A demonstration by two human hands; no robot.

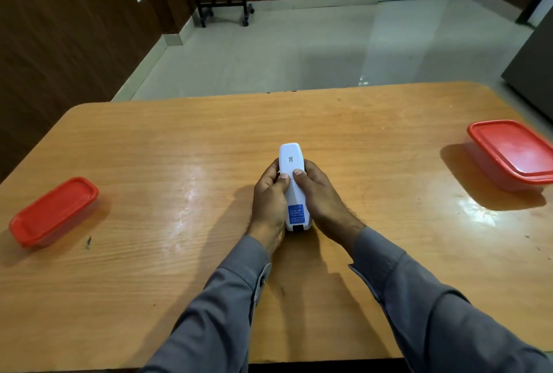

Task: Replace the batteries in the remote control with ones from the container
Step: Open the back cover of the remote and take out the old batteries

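A white remote control (292, 163) lies back side up at the middle of the wooden table (179, 148), with a blue label near its close end and a small code sticker near its far end. My left hand (269, 202) grips its left side and my right hand (317, 199) grips its right side. Both thumbs press on the back cover around its middle. A red-lidded container (52, 211) sits at the left of the table and another red-lidded container (511, 152) at the right. Both lids are on, so their contents are hidden.
The table's far edge runs across the middle of the view, with a pale tiled floor beyond. A dark wheeled stand (223, 4) is by the far wall. A small dark mark (88, 241) lies on the table near the left container.
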